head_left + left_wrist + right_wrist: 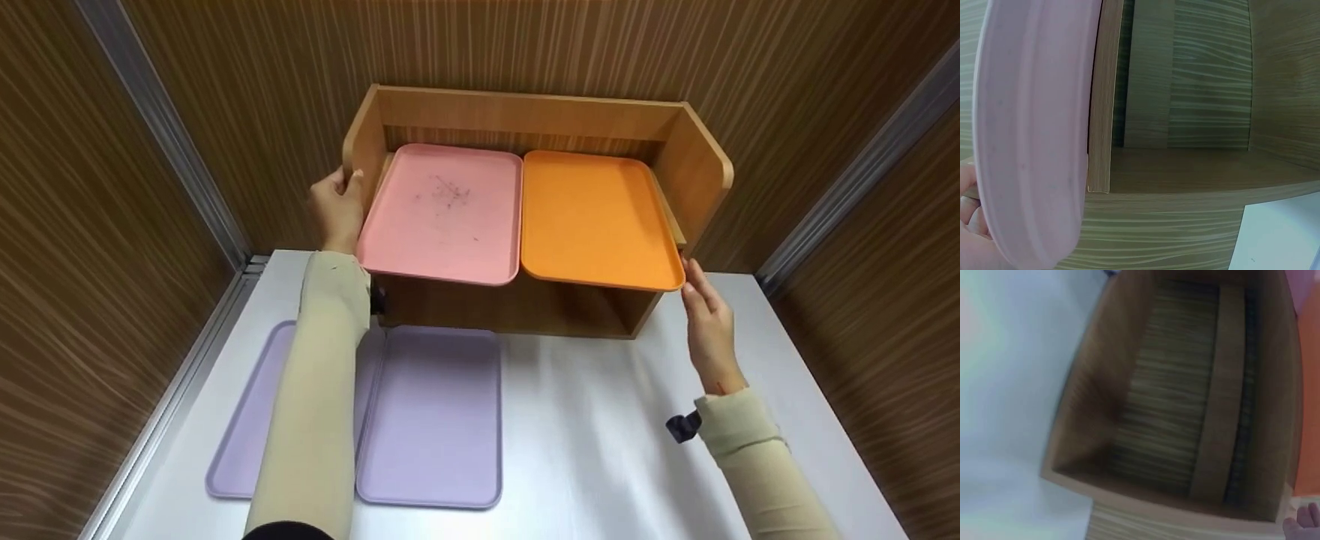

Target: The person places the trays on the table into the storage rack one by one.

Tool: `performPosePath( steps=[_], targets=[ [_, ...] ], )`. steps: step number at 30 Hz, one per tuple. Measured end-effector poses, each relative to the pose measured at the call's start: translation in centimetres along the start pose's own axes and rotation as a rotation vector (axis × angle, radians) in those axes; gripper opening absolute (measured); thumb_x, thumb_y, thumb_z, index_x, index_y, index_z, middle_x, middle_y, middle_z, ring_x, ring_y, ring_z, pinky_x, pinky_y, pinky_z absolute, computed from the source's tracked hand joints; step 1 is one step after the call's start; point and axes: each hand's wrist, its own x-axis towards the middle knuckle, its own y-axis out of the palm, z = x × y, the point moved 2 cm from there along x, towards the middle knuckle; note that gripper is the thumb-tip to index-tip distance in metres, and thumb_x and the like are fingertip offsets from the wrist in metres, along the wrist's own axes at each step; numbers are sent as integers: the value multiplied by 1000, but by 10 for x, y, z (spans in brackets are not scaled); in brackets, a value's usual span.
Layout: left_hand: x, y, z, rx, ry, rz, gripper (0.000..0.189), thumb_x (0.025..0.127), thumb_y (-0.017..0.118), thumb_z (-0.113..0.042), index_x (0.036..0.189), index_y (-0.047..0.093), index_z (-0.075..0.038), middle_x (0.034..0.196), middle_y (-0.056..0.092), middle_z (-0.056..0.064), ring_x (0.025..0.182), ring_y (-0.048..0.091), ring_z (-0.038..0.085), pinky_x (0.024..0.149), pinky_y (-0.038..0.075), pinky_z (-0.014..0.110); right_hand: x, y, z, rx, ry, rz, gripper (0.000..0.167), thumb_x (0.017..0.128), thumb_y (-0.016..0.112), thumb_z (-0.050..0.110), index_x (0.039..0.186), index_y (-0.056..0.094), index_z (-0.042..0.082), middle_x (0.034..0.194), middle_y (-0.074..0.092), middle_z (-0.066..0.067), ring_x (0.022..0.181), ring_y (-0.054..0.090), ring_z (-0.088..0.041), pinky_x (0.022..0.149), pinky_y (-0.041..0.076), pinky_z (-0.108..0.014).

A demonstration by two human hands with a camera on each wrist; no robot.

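Shelf (532, 112): pink tray (446, 217), orange tray (600, 221) overhang front edge (1105, 101); open compartment (502, 304) below.

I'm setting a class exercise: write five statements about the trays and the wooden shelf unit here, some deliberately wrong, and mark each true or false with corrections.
1. In the head view, the pink tray is left of the orange tray. True.

2. Both purple trays are on top of the wooden shelf unit. False: they lie on the white table.

3. The pink tray has dark specks on it. True.

4. The orange tray is inside the unit's lower compartment. False: it rests above that compartment, beside the pink tray.

5. The left grip holds the unit's left side panel. True.
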Motion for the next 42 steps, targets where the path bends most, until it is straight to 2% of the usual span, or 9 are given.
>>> performPosePath(
  steps=[5,9,13,19,25,29,33,36,42],
  targets=[
    [1,-2,2,16,17,1,27,94,59,-17,114,68,-3,113,67,11,91,59,14,83,46,26,-20,10,-20,95,-14,-91,50,101,41,9,146,22,-5,153,23,-18,141,23,-23,112,19,-28],
    [0,-2,4,32,30,7,28,94,59,-18,116,67,-3,114,67,11,94,60,14,85,47,26,-41,22,-42,40,-7,-115,47,100,42,7,143,30,-5,148,32,-19,138,29,-24,111,21,-27],
    [0,-2,3,54,35,-2,27,93,60,-18,115,68,-3,113,67,11,95,61,14,85,47,27,-65,39,-66,-21,45,-94,46,100,44,9,142,32,-5,146,35,-18,135,34,-21,109,25,-24],
    [-1,-2,1,70,22,0,27,94,59,-20,114,68,-6,112,68,9,92,60,14,83,47,28,-95,63,-101,-107,119,-11,48,100,46,15,143,33,-2,146,36,-17,132,38,-12,104,30,-18],
    [-2,-3,0,80,30,-4,27,94,59,-21,113,69,-6,110,68,9,88,58,13,81,46,27,-121,89,-130,-131,165,39,51,99,47,16,142,32,-5,146,36,-19,134,35,-26,101,32,-17],
    [-2,-2,0,82,17,4,28,94,59,-23,114,69,-7,111,68,9,89,57,14,82,46,28,-139,104,-143,-154,220,48,54,100,47,21,144,28,-4,148,33,-18,136,31,-30,103,30,-22],
    [-1,-2,0,90,25,4,28,94,59,-23,115,68,-7,112,68,8,91,58,14,84,46,28,-153,117,-152,-184,253,46,55,100,47,21,144,27,-6,148,32,-21,135,32,-33,106,30,-31],
    [-1,-2,0,82,38,1,27,94,59,-22,114,69,-6,111,68,9,90,58,14,83,45,27,-159,124,-158,-202,265,47,55,100,47,18,143,27,-9,147,32,-25,134,33,-36,107,29,-37],
    [-1,-2,0,95,54,-6,27,94,59,-21,112,69,-5,109,69,9,88,58,12,81,45,25,-165,132,-166,-197,308,81,57,99,48,20,143,26,-9,147,30,-25,135,31,-37,108,26,-40]
  ],
)
